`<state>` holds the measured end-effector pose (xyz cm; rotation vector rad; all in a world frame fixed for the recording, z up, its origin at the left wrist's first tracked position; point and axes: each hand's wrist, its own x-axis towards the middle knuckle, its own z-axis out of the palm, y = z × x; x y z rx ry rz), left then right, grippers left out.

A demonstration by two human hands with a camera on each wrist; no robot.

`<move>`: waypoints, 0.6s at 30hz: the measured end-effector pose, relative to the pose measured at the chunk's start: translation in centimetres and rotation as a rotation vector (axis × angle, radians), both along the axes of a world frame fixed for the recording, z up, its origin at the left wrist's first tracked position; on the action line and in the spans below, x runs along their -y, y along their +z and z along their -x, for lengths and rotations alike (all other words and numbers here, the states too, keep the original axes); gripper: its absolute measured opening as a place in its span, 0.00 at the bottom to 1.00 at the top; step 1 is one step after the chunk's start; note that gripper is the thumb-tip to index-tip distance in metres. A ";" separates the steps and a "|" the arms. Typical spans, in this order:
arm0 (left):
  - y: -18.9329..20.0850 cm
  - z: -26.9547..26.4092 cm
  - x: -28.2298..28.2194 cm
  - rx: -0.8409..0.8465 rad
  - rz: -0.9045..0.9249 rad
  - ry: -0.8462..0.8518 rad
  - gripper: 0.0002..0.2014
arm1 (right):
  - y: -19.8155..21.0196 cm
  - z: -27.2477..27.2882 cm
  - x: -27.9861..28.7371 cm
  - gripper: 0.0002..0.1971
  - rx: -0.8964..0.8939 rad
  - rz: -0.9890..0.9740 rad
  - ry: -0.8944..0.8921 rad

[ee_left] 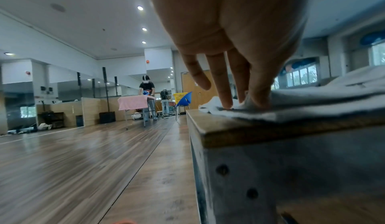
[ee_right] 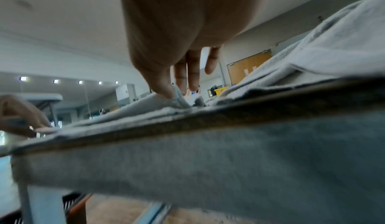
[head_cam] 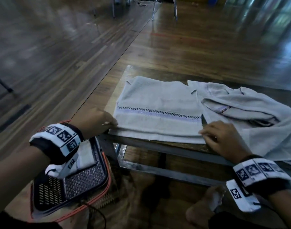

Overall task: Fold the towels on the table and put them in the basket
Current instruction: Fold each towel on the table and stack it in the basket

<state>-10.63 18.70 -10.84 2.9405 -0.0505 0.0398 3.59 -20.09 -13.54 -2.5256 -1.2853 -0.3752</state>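
A grey towel point(head_cam: 158, 103) with a purple checkered stripe lies folded flat on the left of the low table point(head_cam: 118, 90). My left hand point(head_cam: 112, 123) pinches its near left corner, which the left wrist view shows held between thumb and fingers point(ee_left: 225, 102) at the table point(ee_left: 250, 128) edge. My right hand point(head_cam: 203, 133) pinches the near right corner, where the thumb point(ee_right: 164, 94) holds a raised bit of the towel point(ee_right: 135, 109). A black basket point(head_cam: 106, 172) with an orange rim stands on the floor to the left, holding a folded towel point(head_cam: 85, 154).
More grey towels point(head_cam: 240, 103) lie crumpled on the right of the table, and one hangs over its near edge. A bare foot point(head_cam: 207, 205) rests under the table. Chair legs point(head_cam: 164, 9) stand far ahead. People work at a pink-covered table point(ee_left: 133, 102) across the wooden floor.
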 end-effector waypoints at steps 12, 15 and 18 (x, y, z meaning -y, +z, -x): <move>-1.1 2.0 0.0 0.120 -0.019 -0.168 0.09 | -0.5 1.0 0.4 0.11 -0.148 0.038 -0.004; -1.5 2.6 -0.4 0.101 -0.110 -0.202 0.17 | -0.6 1.1 0.8 0.18 -0.160 0.083 -0.007; -1.9 2.7 -0.2 0.142 -0.062 -0.203 0.11 | -1.1 1.1 1.0 0.18 -0.246 0.060 0.005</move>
